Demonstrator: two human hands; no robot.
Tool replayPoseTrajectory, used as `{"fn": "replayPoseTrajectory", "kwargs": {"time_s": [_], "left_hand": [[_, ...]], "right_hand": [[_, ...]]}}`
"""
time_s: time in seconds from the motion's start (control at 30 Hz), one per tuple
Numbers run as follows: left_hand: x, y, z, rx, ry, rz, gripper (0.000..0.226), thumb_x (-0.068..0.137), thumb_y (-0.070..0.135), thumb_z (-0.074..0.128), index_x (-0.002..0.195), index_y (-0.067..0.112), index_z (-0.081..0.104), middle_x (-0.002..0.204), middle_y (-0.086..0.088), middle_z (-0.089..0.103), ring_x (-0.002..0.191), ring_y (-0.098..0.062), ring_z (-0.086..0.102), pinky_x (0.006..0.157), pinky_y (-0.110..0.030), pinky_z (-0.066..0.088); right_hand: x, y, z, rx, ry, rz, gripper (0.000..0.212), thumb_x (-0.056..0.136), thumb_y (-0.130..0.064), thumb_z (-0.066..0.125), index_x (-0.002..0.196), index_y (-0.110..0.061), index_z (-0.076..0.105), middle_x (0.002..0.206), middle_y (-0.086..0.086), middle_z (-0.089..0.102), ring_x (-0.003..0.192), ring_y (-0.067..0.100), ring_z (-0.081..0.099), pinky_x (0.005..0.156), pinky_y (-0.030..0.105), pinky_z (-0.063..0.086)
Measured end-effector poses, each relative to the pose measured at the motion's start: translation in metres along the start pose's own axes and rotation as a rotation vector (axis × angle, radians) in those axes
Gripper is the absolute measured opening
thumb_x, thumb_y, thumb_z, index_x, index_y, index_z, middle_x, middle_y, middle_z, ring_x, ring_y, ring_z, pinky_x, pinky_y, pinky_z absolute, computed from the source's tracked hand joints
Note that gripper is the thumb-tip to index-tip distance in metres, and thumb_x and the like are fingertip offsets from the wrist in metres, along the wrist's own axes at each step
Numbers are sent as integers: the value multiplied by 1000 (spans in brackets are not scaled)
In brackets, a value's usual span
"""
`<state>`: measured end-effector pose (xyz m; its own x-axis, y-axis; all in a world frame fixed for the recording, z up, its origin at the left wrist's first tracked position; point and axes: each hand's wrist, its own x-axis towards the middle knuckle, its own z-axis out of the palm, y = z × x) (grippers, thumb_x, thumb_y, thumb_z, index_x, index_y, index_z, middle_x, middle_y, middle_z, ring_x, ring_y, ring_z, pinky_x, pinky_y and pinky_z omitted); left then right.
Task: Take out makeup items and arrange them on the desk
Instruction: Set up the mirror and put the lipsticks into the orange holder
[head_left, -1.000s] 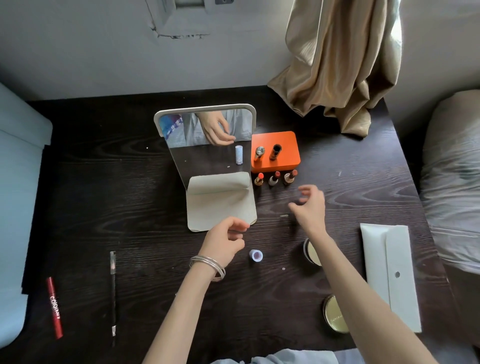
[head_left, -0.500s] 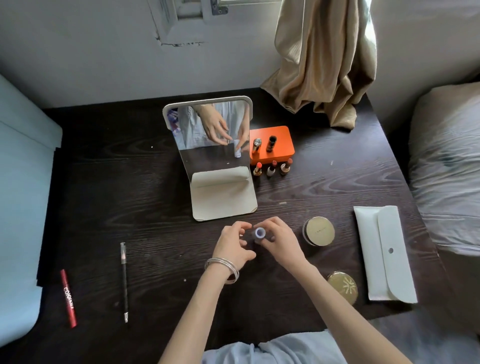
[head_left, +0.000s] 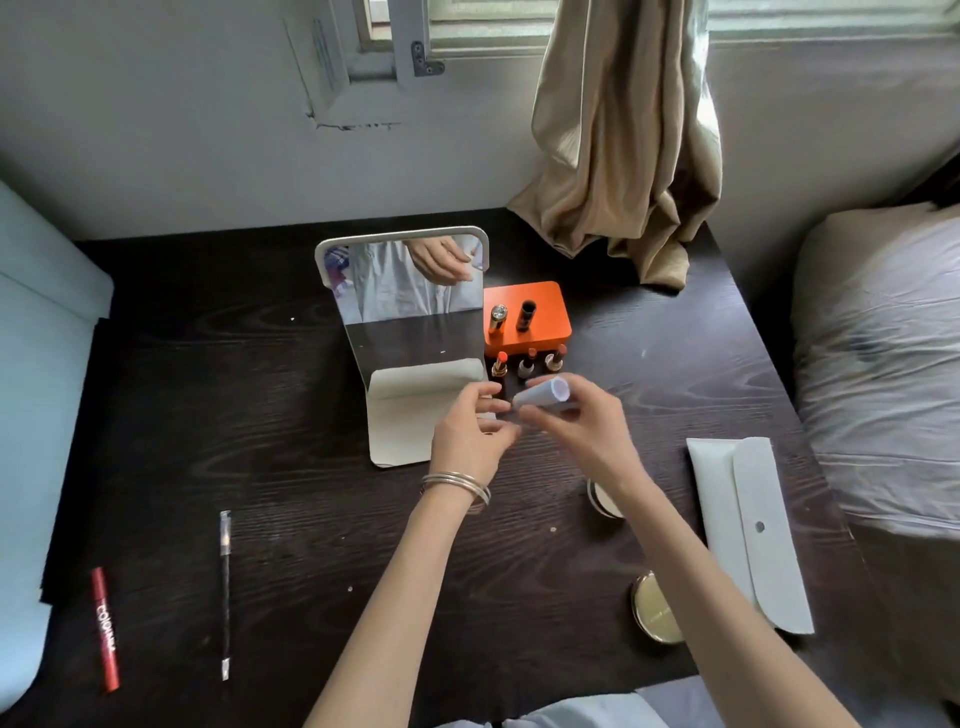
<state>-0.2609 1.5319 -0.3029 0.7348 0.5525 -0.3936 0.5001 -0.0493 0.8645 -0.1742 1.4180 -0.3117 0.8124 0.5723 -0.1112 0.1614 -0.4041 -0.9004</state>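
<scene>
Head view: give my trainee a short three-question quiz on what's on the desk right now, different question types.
1. True or false: the right hand holds the pale lilac tube in its grip above the desk.
2. How many uncapped lipsticks stand in the row in front of the orange box?
3. Multiple choice: the white pouch lies A) left of the mirror; B) on the orange box; C) near the desk's right edge.

Key: 1 true; 2 three; 3 C.
</scene>
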Motion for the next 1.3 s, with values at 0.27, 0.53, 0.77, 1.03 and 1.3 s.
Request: {"fn": "replayPoseTrajectory", "kwargs": {"time_s": [0.27,0.53,0.77,1.03,1.3], "left_hand": [[20,5,-3,6,-4,-10,22,85,8,60,101,23,61,87,17,63,77,-1,58,66,-6,45],[41,-3,2,34,-56,-52,18,87,9,59,96,25,63,90,16,65,86,-5,61,76,-12,47],[50,-7,4,6,-63,-73,17,87,3,57,94,17,63,88,8,66,75,-6,60,61,-2,45],[49,-11,6,36,-83,-91,17,88,7,58,92,23,62,90,9,67,82,-6,62,68,-5,48],[45,-12,8,80,-100,-107,16,89,11,57,93,26,61,93,10,67,88,-6,62,79,-16,48]], "right_hand": [[113,19,-39,-202,183,69,21,75,-10,74,94,-11,65,90,0,68,80,8,61,78,20,49],[168,60,-26,-442,16,162,19,75,-21,67,93,-15,68,93,5,70,93,22,64,81,37,51],[169,71,-17,-426,-24,194,28,79,-23,66,106,-15,66,108,6,68,99,24,62,87,42,52],[171,72,-17,-487,-72,198,25,80,-19,66,105,-15,63,110,6,64,101,25,59,85,39,51],[169,72,-14,-498,-53,190,24,83,-20,64,107,-16,60,111,6,64,102,24,59,85,38,51]]}}
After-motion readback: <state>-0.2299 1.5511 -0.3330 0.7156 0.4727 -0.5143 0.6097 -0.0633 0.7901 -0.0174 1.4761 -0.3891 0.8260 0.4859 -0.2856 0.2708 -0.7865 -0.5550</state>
